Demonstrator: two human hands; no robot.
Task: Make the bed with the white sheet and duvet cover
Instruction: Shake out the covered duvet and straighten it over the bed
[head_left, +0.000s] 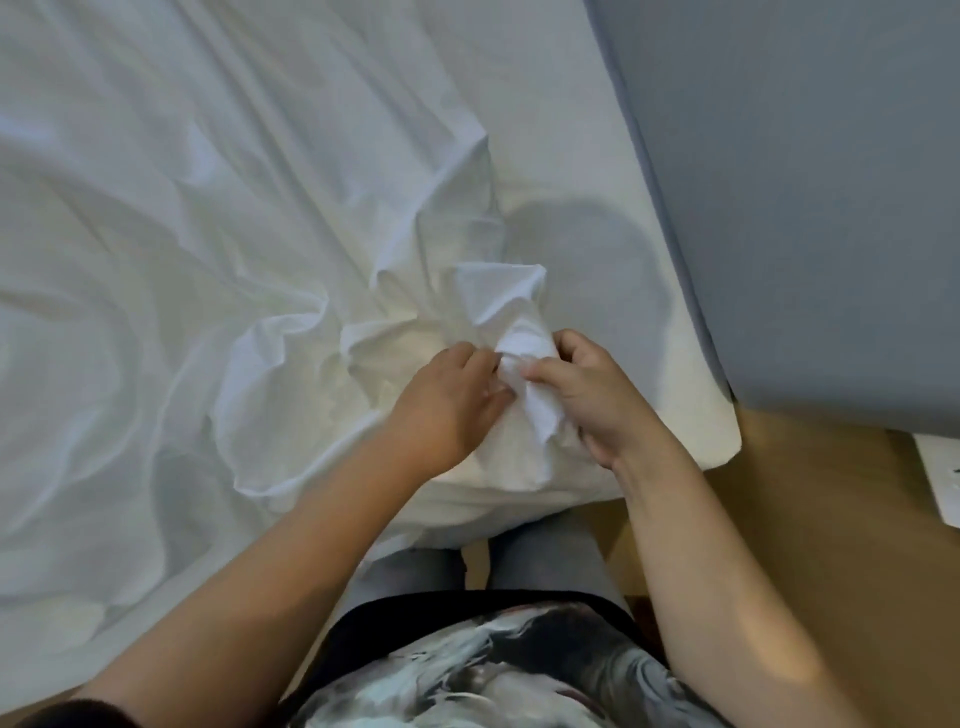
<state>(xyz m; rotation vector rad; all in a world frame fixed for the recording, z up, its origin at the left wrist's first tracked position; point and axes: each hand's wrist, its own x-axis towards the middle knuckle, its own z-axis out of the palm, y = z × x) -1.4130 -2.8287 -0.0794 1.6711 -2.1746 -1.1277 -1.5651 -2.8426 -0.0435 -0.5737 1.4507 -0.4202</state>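
the one camera rides on my head, facing forward and steeply down over the bed's edge. it is wide-angle, so straight edges bow toward the borders. my torso and legs fill the bottom edge, and my forearms run up from both lower corners. my left hand (449, 402) and right hand (589, 397) meet just right of centre, close to the lens. the white sheet (208, 218) fills the left and top, a grey panel (805, 208) the upper right, the floor (779, 519) the lower right.

The sheet (182, 234) lies on the bed (597, 156), filling the left and centre of the frame. A panel (805, 182) stands upper right, with floor (779, 493) lower right.
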